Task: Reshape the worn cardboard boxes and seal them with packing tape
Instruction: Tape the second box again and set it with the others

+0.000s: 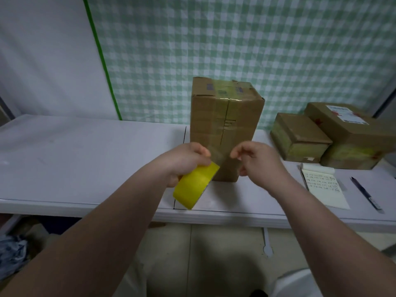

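A tall worn cardboard box (225,116) stands upright on the white table (85,159), its top flaps closed under shiny tape and a seam running down its front. My left hand (186,159) grips a yellow roll of packing tape (196,185) just in front of the box's lower left corner. My right hand (255,161) hovers by the box's lower right, thumb and forefinger pinched together; a clear strip of tape seems to stretch between my hands, though it is hard to make out.
Two smaller taped cardboard boxes (300,138) (351,133) sit at the right of the table. A notepad with handwriting (323,189) and a dark pen (366,192) lie near the right front edge. A green checked cloth hangs behind. Bags lie on the floor at lower left.
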Action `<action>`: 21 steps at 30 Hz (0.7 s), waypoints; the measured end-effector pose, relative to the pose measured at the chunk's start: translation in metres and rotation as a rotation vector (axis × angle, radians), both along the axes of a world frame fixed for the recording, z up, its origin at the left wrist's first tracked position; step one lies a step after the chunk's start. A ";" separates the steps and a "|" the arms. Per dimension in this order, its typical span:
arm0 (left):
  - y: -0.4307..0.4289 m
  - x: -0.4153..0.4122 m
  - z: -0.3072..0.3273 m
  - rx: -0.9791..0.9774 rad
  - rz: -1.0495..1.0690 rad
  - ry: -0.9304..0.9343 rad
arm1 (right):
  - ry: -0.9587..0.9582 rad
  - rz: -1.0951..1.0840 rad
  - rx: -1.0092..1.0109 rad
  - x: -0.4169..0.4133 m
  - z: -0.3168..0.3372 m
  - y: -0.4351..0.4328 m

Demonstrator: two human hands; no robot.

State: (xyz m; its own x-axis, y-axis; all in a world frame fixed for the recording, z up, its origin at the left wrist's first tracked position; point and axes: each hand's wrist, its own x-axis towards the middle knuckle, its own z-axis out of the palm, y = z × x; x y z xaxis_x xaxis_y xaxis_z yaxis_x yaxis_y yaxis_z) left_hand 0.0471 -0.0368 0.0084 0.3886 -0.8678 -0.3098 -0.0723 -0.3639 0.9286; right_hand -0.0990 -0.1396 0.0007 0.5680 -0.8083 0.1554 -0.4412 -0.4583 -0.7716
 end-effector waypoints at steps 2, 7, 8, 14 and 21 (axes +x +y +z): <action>0.005 -0.002 -0.006 -0.035 -0.002 0.035 | -0.198 -0.090 0.297 0.002 -0.009 0.012; 0.017 -0.015 -0.017 -0.127 -0.055 0.079 | -0.404 -0.077 0.563 0.007 -0.031 0.040; 0.020 -0.017 -0.019 -0.133 -0.062 0.060 | -0.455 -0.093 0.575 0.008 -0.033 0.043; 0.035 -0.021 -0.026 -0.258 -0.077 0.017 | -0.564 -0.106 0.616 0.007 -0.039 0.050; 0.039 -0.023 -0.032 -0.291 -0.062 -0.037 | -0.572 -0.073 0.460 0.008 -0.040 0.054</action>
State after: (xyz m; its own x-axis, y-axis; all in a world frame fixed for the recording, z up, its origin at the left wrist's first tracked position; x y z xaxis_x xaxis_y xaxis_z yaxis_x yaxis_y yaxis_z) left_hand 0.0244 0.0024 -0.0238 0.3387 -0.9404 -0.0311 -0.1218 -0.0766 0.9896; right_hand -0.0905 -0.0857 -0.0391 0.4421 -0.8957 0.0474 0.0711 -0.0177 -0.9973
